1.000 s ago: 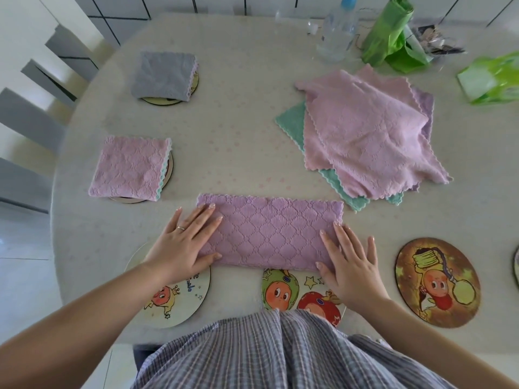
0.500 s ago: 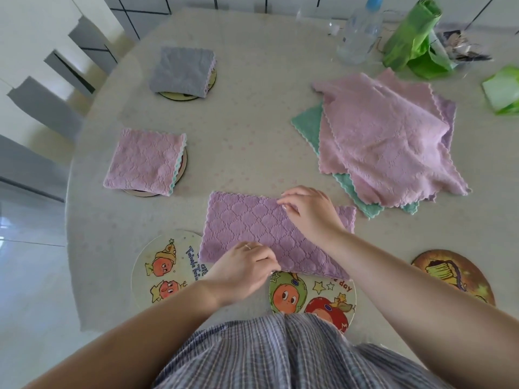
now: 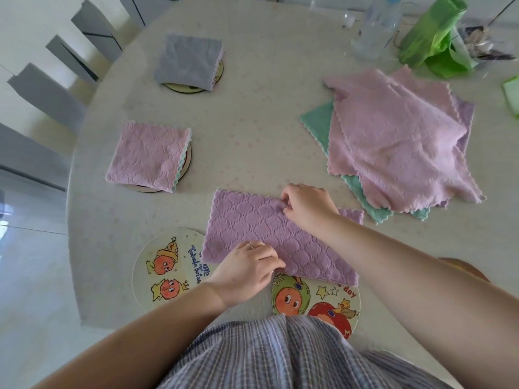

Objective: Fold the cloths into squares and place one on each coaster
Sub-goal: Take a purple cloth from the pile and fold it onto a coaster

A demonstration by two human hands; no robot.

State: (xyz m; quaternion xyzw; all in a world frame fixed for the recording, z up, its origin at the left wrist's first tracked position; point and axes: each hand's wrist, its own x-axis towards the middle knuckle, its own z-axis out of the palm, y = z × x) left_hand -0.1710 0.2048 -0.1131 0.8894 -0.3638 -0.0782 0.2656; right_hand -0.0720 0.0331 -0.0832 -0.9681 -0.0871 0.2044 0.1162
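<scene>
A purple quilted cloth (image 3: 252, 228), folded into a long strip, is lying on the table (image 3: 266, 122) at its near edge, between two cartoon coasters (image 3: 165, 270) (image 3: 323, 301). The right hand (image 3: 306, 206) is pinching the strip's far edge near the middle; the left hand (image 3: 247, 270) is pinching its near edge. Further left, a folded pink cloth (image 3: 146, 155) and a folded grey cloth (image 3: 188, 61) are each sitting on a coaster. To the right, a pile of unfolded cloths (image 3: 393, 141) is waiting.
</scene>
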